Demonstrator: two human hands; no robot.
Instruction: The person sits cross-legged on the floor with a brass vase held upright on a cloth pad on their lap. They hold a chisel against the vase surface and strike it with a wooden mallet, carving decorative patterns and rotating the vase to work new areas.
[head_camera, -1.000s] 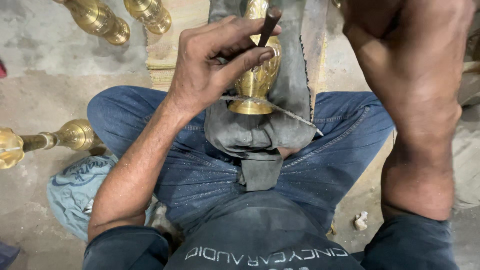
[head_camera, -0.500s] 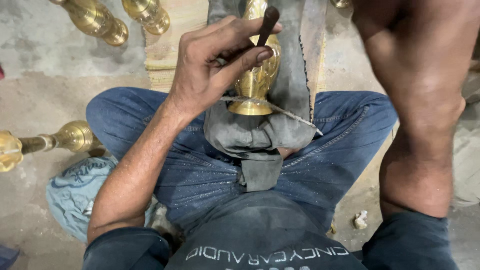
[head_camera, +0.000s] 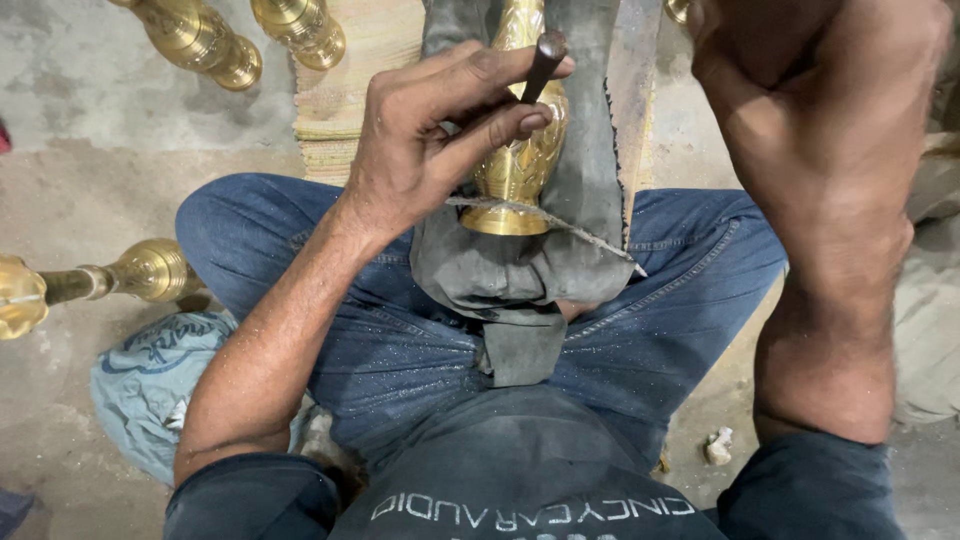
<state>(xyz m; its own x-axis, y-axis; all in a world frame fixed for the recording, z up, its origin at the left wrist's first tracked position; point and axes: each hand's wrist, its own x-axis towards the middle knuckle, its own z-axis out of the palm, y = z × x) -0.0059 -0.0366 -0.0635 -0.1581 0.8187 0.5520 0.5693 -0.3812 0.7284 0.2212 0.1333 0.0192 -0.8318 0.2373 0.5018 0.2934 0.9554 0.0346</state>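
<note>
A carved brass vase (head_camera: 520, 165) lies in my lap, cradled in a dark grey rubber sheet (head_camera: 590, 210) that folds around it. My left hand (head_camera: 430, 150) grips a short dark metal punch (head_camera: 543, 60) between thumb and fingers, with its tip set against the vase's body. A thin wire or cord (head_camera: 560, 220) runs across the vase's base. My right hand (head_camera: 810, 70) is raised close to the camera at the top right and is blurred and cut off by the frame. Whatever it holds is hidden.
Two brass pieces (head_camera: 205, 45) (head_camera: 300, 28) lie on the concrete floor at the top left, and another long one (head_camera: 120, 275) at the left. A woven mat (head_camera: 355, 90) lies ahead of my knees. A pale blue bag (head_camera: 150, 380) sits by my left thigh.
My left hand keeps the punch on the vase with hardly any shift. My right forearm has moved slightly near the camera.
</note>
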